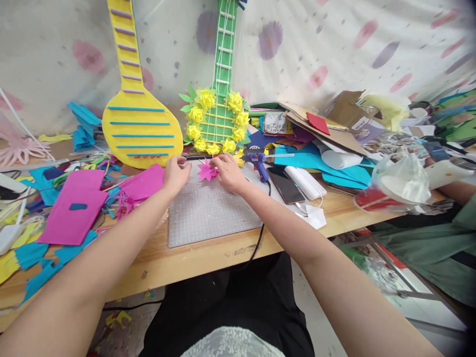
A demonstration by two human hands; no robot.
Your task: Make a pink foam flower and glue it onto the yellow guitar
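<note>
At the frame's centre, the right hand [229, 173] pinches one pink flower [207, 171]; the left hand [177, 173] is curled, its fingertip closure unclear. Upper left to centre: two guitar shapes [143, 129].

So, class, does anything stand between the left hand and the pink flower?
Nothing visible does: just the mat's surface lies between the left hand and the pink flower. The right hand is at the flower's other side.
</note>
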